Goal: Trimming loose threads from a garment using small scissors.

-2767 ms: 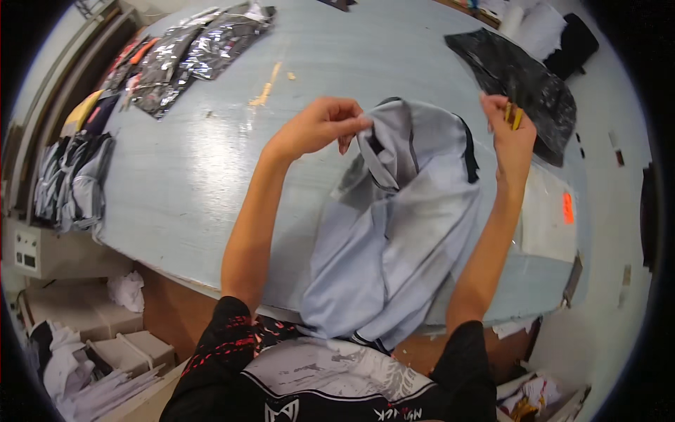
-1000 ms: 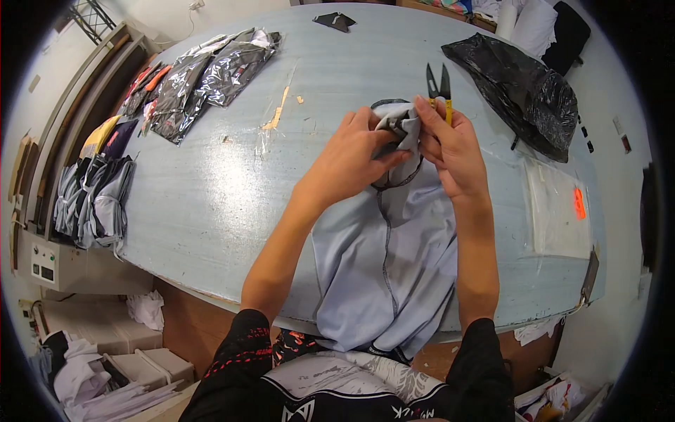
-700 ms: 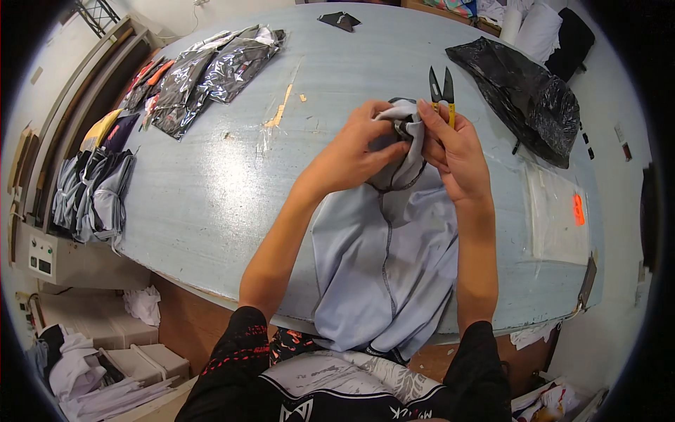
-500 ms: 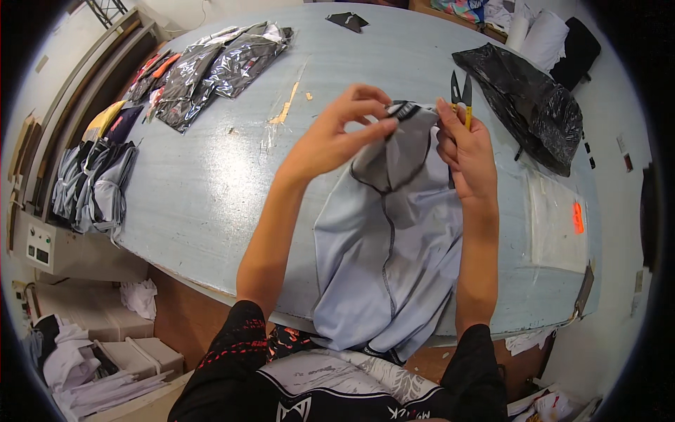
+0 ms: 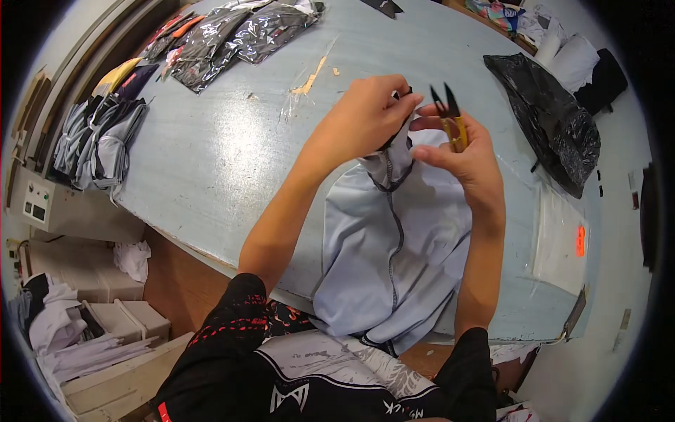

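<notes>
A pale blue-grey garment with dark seam stitching lies over the table's near edge, its lower end hanging toward my body. My left hand is closed on the garment's dark-trimmed far edge, pinching it up off the table. Thread snips with yellow handles and dark pointed blades rest in my right hand, blades pointing up and slightly apart. The right thumb and fingertips are spread beside the lifted edge; I cannot tell whether they touch the cloth.
The blue table has several bagged dark garments at the far left and tied grey bundles at its left edge. On the right lie a black plastic bag and a clear bag with an orange mark. Boxes stand lower left.
The garment's far edge, spread between both hands before, is now bunched in my left hand. My right hand has let go of its corner and loosened its fingers. The view has shifted slightly.
</notes>
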Tool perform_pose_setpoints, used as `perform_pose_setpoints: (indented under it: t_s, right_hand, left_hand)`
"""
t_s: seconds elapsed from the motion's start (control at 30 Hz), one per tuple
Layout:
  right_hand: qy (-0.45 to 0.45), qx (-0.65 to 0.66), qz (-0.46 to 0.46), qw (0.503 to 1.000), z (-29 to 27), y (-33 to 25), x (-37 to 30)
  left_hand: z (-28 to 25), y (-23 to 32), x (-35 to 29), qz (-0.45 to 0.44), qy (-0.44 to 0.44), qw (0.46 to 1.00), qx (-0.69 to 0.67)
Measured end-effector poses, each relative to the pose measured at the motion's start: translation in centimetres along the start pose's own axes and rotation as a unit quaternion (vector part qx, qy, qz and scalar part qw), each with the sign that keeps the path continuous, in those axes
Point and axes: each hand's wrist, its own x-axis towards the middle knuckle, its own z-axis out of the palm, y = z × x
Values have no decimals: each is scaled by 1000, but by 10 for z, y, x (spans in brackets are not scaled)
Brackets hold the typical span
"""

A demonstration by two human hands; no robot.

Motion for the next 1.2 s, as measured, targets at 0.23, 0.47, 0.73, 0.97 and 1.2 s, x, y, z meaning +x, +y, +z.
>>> perform_pose_setpoints:
  t_s: [0.23,0.47,0.73,0.97,1.2]
  right_hand:
    - [22,41,20,999,19,16,6]
    - [48,51,47,996,2,21,10]
    - [157,121,7,980,-32,12,4]
    - [165,126,-18,978,-40,-1,-9]
    - [141,55,-26,988,-35,-1,-3]
  left_hand:
    - [-7,-20,8,-115,-60,965,-228]
    - [-13,-12,9,-147,-93,959,-224]
    - [-14,-25,9,-29,-259,949,-175]
    - [-9,2,9,-9,-177,943,-281]
    - [10,-7,14,8,-163,939,-302]
